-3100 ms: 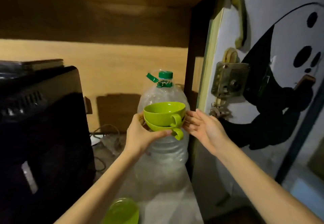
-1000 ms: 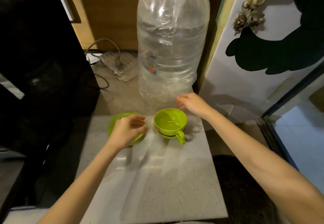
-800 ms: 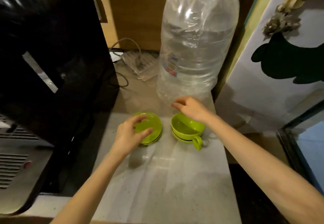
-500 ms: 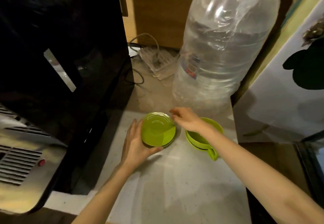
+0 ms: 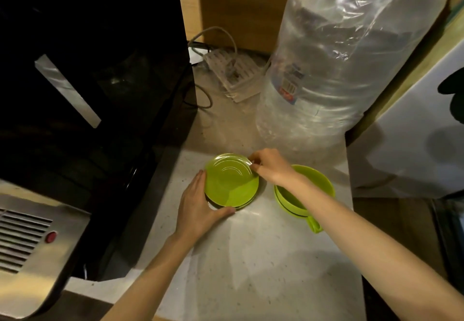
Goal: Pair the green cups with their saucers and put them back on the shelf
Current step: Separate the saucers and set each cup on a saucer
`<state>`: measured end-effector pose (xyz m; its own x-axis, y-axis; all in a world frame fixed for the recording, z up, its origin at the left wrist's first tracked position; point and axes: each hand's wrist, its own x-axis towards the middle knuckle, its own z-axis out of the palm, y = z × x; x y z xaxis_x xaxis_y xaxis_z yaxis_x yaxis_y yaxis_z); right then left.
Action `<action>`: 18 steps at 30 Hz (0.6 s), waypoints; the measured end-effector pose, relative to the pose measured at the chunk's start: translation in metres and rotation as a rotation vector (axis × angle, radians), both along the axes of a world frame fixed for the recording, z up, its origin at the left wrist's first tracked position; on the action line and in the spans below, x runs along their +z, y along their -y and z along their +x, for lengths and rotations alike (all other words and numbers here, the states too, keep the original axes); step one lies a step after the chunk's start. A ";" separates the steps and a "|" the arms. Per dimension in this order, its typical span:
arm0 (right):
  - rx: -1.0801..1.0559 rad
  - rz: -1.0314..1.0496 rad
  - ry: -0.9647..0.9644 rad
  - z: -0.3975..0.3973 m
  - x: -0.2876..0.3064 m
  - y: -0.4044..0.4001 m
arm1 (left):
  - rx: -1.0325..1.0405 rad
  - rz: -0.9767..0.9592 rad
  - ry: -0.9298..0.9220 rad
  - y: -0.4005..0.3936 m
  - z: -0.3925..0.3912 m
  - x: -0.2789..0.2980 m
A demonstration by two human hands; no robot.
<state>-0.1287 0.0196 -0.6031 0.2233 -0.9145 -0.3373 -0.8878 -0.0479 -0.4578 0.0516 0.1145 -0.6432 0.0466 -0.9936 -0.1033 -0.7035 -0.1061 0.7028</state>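
Observation:
A stack of green saucers (image 5: pixel 231 182) lies on the pale counter (image 5: pixel 251 258), with the top one tilted up. My right hand (image 5: pixel 270 167) pinches the top saucer's far right rim. My left hand (image 5: pixel 198 202) cups the stack's near left side, thumb under the front edge. Two nested green cups (image 5: pixel 308 190) stand just right of the saucers, handle toward me, partly hidden by my right forearm.
A big clear water bottle (image 5: pixel 334 64) stands behind the cups. A black appliance (image 5: pixel 88 69) fills the left side. A white power strip with cables (image 5: pixel 231 72) lies at the back. A white door (image 5: pixel 414 132) is at the right.
The cups were set down on the counter. My right hand moved from the cups to the saucer rim, and my left hand closed around the saucer stack. The top saucer is lifting.

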 end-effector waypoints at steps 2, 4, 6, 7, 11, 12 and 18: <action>-0.005 -0.003 0.007 -0.001 -0.001 0.001 | -0.003 -0.009 -0.009 0.001 0.000 0.001; -0.005 -0.006 0.012 -0.001 0.000 0.002 | -0.005 -0.012 -0.006 0.002 0.001 0.001; -0.004 -0.014 0.025 -0.001 0.004 0.002 | -0.007 -0.034 -0.016 0.001 0.002 0.004; -0.007 -0.016 0.035 -0.001 0.007 0.002 | -0.012 -0.057 -0.022 0.000 0.002 0.006; -0.061 0.009 0.141 -0.001 0.019 0.002 | -0.026 -0.137 -0.029 -0.003 0.007 0.015; -0.077 0.023 0.179 -0.001 0.022 0.002 | -0.031 -0.158 -0.024 -0.004 0.009 0.018; -0.239 0.189 0.389 0.008 0.043 -0.018 | -0.070 -0.276 -0.057 -0.023 0.024 0.038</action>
